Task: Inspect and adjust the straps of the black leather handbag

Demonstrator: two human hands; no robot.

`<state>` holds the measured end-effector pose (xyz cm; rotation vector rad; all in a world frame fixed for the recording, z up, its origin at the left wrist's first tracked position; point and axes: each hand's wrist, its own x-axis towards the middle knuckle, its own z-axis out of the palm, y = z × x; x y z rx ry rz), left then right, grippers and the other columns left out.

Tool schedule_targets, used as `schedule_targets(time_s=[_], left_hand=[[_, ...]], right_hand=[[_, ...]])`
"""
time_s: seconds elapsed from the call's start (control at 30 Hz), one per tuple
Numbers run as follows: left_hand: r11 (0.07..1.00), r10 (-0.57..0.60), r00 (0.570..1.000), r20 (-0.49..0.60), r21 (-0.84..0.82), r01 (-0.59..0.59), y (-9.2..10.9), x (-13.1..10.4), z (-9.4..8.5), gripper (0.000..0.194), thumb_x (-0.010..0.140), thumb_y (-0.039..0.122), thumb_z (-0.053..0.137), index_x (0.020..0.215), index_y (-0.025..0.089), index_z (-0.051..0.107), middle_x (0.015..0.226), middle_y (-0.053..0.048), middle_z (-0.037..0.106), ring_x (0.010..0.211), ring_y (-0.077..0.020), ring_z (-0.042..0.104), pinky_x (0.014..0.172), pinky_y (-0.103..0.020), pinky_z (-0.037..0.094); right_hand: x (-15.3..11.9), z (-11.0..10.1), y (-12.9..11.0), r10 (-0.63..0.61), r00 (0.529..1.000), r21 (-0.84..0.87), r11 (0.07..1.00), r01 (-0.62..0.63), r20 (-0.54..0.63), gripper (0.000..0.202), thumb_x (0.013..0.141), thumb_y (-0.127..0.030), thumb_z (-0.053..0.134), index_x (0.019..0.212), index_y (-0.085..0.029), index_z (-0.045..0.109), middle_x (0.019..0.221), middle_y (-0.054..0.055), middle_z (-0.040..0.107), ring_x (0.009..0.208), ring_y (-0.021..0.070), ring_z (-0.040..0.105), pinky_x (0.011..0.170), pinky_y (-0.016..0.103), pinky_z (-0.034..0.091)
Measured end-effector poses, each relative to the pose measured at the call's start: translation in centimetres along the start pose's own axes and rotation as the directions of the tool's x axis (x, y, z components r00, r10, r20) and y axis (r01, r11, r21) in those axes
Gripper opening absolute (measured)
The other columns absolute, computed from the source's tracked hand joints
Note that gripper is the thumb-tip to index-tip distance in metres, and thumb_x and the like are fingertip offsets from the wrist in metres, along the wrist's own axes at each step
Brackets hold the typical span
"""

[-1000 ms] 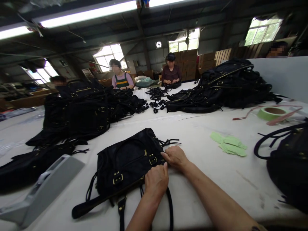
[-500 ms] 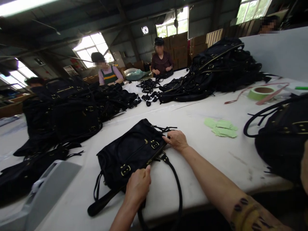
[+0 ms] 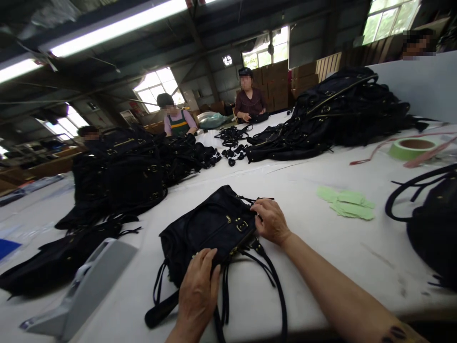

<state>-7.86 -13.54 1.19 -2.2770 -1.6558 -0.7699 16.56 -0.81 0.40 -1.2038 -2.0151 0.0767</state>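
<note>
Fluorescent tubes (image 3: pixel 117 26) at eleven o'clock are glaring above me, and the windows (image 3: pixel 157 85) are burning out to white. The white table (image 3: pixel 321 238) is reflecting soft light, while the black bags (image 3: pixel 214 224) are losing detail. The edges are bending strongly, and my forearms are looking slightly blurred.

A black handbag (image 3: pixel 210 228) lies low in the centre of the frame on a white table (image 3: pixel 314 247). The left hand (image 3: pixel 198 290) presses flat on its near edge, the right hand (image 3: pixel 271 221) on its right end (beside a gold buckle). Green paper slips (image 3: pixel 346 202) lie right of centre, a green tape roll (image 3: pixel 410 147) at the far right.
</note>
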Motion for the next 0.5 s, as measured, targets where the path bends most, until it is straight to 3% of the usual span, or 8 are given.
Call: schedule_targets(time_s=[0.07,0.13,0.2,0.27,0.33,0.43,0.5], left_hand=[[0.987,0.095,0.995,0.016,0.131,-0.096,-0.7,0.1,0.7,0.035,0.088,0.02,0.051,0.123,0.02,0.051,0.12,-0.006,0.06,0.116,-0.0247,0.052,0.101,-0.04,0.037],[0.979,0.124,0.992,0.01,0.159,-0.124,-0.6,0.3,1.8,0.033,0.084,0.011,0.051,0.114,0.023,0.055,0.111,-0.002,0.064,0.11,-0.0235,0.055,0.103,-0.043,0.032],[0.982,0.141,0.986,-0.083,0.135,-0.129,-0.6,0.7,3.1,0.023,0.082,0.007,0.049,0.095,0.024,0.059,0.092,0.002,0.065,0.092,-0.0195,0.059,0.097,-0.041,0.035],[0.976,0.194,0.955,-0.224,0.146,-0.164,-0.9,1.4,4.6,0.015,0.083,0.011,0.048,0.077,0.023,0.056,0.072,0.004,0.06,0.072,-0.0157,0.055,0.08,-0.034,0.04],[0.958,0.264,0.903,-0.339,0.203,-0.204,-1.6,2.0,5.9,0.017,0.084,0.016,0.048,0.068,0.022,0.052,0.062,0.004,0.054,0.06,-0.0139,0.05,0.064,-0.03,0.038],[0.943,0.306,0.822,-0.481,0.27,-0.193,-2.4,2.7,7.5,0.02,0.08,0.014,0.049,0.061,0.022,0.047,0.055,0.003,0.048,0.051,-0.0132,0.043,0.053,-0.03,0.031],[0.939,0.319,0.768,-0.555,0.294,-0.177,-2.6,2.9,8.5,0.021,0.075,0.009,0.05,0.059,0.021,0.045,0.051,0.003,0.044,0.046,-0.013,0.039,0.05,-0.03,0.027]], right_hand=[[-0.4,-0.2,-1.5,-0.16,0.982,0.079,0.985,0.153,0.095,0.05,0.063,-0.007,0.056,0.109,-0.024,0.063,0.12,0.004,0.058,0.116,0.0216,0.047,0.105,0.034,0.031],[-1.1,0.2,-2.7,-0.274,0.937,0.148,0.958,0.245,0.219,0.064,0.057,-0.006,0.055,0.117,-0.029,0.062,0.131,0.002,0.053,0.125,0.0227,0.042,0.111,0.038,0.025],[-1.8,1.3,-3.1,-0.285,0.907,0.133,0.958,0.256,0.309,0.065,0.062,-0.009,0.056,0.122,-0.034,0.06,0.14,0.002,0.047,0.13,0.0252,0.038,0.113,0.045,0.02],[-2.0,2.9,-2.2,-0.356,0.855,0.11,0.934,0.34,0.377,0.061,0.069,-0.018,0.061,0.127,-0.036,0.058,0.144,0.003,0.044,0.132,0.0289,0.038,0.111,0.048,0.025],[-1.7,4.9,-0.6,-0.473,0.801,0.092,0.875,0.475,0.368,0.054,0.071,-0.023,0.066,0.123,-0.037,0.061,0.136,0.004,0.054,0.123,0.0307,0.049,0.102,0.047,0.038],[-1.1,7.4,1.9,-0.618,0.742,0.072,0.779,0.623,0.259,0.048,0.076,-0.021,0.067,0.12,-0.04,0.063,0.108,0.0,0.071,0.097,0.0232,0.066,0.083,0.034,0.052],[-1.4,8.5,2.9,-0.646,0.734,0.088,0.76,0.644,0.211,0.054,0.078,-0.022,0.066,0.125,-0.046,0.058,0.103,-0.003,0.072,0.089,0.0214,0.068,0.077,0.032,0.055]])
